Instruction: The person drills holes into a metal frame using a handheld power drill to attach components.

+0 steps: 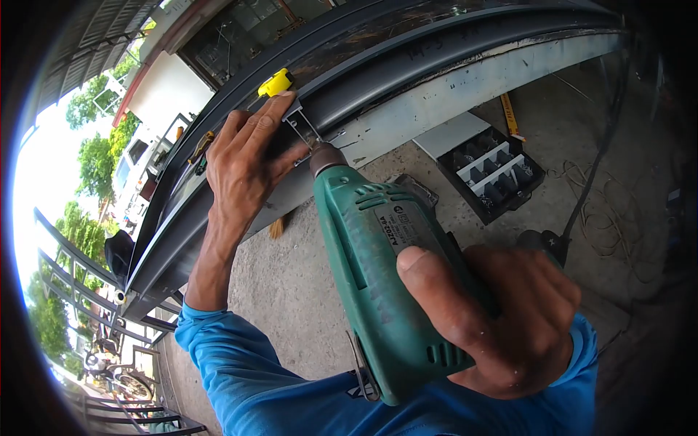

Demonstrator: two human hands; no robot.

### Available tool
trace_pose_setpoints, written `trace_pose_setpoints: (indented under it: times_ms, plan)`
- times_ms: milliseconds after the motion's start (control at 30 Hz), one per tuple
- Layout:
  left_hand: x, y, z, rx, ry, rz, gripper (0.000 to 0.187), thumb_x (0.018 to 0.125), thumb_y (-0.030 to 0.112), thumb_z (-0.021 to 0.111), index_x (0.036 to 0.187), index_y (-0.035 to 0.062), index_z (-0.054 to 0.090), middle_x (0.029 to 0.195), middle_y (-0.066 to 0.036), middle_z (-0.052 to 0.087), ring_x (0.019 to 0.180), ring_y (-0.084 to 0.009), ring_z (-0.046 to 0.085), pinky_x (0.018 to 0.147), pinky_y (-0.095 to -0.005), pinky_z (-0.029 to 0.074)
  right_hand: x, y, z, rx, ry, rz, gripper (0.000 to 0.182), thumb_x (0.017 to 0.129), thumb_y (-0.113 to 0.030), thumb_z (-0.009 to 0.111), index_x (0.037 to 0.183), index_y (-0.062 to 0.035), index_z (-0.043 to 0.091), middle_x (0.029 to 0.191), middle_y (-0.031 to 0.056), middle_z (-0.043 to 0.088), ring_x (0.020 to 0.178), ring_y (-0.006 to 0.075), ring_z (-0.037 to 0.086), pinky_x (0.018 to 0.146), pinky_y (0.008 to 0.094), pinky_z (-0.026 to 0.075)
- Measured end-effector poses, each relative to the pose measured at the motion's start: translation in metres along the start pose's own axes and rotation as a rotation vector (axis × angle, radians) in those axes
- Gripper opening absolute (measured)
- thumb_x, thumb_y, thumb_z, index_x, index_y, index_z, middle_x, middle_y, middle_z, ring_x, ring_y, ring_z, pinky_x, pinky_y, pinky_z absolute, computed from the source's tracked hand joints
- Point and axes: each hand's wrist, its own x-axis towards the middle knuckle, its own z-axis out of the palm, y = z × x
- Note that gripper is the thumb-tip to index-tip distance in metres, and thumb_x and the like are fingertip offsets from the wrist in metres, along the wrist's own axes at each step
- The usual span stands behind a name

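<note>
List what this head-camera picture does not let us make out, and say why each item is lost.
Head view: the trigger of the green drill, hidden by the drill's body and the right hand.
Head view: the palm of the left hand, hidden by the back of that hand.
Head view: how deep any hole in the metal piece goes, too small beside the chuck.
Head view: what lies in the black case, too small.

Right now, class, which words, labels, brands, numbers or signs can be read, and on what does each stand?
"AJZ02-6A": on the label of the green drill.
Other print on that label: too small to read surely.
Handwriting on the dark metal bar: perhaps "M-3", the rest unclear.
Marks on the orange strip: too small to read.
</note>
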Motion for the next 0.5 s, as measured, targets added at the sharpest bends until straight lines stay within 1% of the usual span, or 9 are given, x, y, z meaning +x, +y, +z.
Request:
trace_pose_setpoints:
  times_ms: [233, 500]
  plan:
    - [-0.0010, -0.0005, 0.0005, 0.002, 0.004, 0.006, 0.066, 0.066, 0.034, 0.079, 0.125, 0.0122, 0.059, 0.109, -0.008, 0.068, 0.077, -0.0203, 0.057, 0.068, -0.0312, 0.052, 0.0043, -0.0071, -0.0003, -0.024, -0.003, 0.029, 0.049, 0.074, -0.035, 0.073, 0.119, -0.0189, 0.061, 0.064, 0.0060, 0.056, 0.049, 0.0171, 0.056, 0.043, 0.0286, 0.040]
    - [-0.0008, -0.0003, 0.0010, -0.008, -0.010, -0.002, 0.067, 0.066, 0.033, 0.079, 0.126, 0.0130, 0.059, 0.112, -0.008, 0.067, 0.079, -0.0197, 0.056, 0.071, -0.0306, 0.051, 0.0057, -0.0059, -0.0027, -0.022, -0.040, 0.040, 0.046, 0.075, -0.034, 0.071, 0.117, -0.0199, 0.061, 0.065, 0.0061, 0.057, 0.049, 0.0166, 0.056, 0.043, 0.0277, 0.041]
